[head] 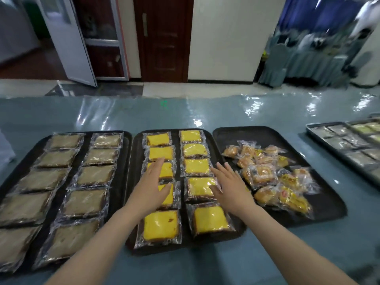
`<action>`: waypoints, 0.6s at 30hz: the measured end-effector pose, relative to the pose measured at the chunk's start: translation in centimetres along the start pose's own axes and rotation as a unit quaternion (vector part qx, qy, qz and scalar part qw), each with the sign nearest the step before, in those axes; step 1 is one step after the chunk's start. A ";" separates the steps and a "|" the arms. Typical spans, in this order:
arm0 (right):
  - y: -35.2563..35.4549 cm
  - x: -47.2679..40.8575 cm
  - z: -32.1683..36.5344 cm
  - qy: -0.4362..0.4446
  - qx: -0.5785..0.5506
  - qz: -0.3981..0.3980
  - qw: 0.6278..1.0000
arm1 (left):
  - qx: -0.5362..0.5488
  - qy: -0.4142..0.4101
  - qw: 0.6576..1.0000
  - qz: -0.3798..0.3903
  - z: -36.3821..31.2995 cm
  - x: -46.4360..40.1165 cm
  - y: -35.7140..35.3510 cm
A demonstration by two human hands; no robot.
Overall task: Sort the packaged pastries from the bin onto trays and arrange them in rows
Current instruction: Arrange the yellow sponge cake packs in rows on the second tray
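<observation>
Yellow cake packets (197, 166) sit in two rows on the middle tray (207, 239), left hand (153, 187) and right hand (229, 185) flat and open over them, holding nothing; risk: a sideways push skews slick wrappers, or the right sleeve-side arm nudges the loose pile (267, 175) on the right tray (329, 210).

The table (205, 112) is covered with a smooth, glossy blue-grey sheet that throws back white glare. The three dark trays (267, 134) look like matt black plastic. The yellow cakes (160, 224) and the brown cakes (84, 202) are sealed in clear, shiny, crinkled plastic film with crimped edges. The small pastries (265, 175) sit in glossy clear wrappers printed yellow and orange. At the far right, a tray (329, 149) looks like dull grey metal. The door (164, 38) beyond is dark reddish wood with a metal handle.
</observation>
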State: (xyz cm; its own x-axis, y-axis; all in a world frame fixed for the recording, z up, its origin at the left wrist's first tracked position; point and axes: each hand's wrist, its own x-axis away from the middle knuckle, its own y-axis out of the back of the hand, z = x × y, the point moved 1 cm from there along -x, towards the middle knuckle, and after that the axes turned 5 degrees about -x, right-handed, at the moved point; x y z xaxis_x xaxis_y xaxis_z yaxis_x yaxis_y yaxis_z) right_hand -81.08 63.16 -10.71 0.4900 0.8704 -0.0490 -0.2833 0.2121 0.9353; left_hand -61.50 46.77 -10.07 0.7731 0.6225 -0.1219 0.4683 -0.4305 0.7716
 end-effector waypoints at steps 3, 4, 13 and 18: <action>3.2 0.6 -0.7 0.002 0.008 -0.025 1.000 | 0.010 -0.017 1.000 -0.007 -2.6 -0.6 1.2; 4.2 0.6 -1.1 0.003 0.012 -0.035 0.999 | 0.011 -0.024 1.000 -0.008 -3.5 -1.0 1.5; 11.6 -1.3 -9.9 -0.013 0.006 -0.092 0.996 | 0.026 -0.043 0.997 -0.051 -11.0 -6.8 0.9; 13.9 -4.7 -18.7 -0.028 -0.028 -0.079 0.996 | 0.043 -0.013 0.996 -0.079 -14.4 -11.9 -3.5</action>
State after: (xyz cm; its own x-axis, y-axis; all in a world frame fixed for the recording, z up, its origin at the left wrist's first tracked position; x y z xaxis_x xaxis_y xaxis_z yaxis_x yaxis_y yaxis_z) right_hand -102.76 70.30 -4.08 0.5763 0.7987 -0.1732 -0.2432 0.3699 0.8967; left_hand -78.51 50.28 -2.31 0.6976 0.6695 -0.2550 0.6186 -0.3832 0.6859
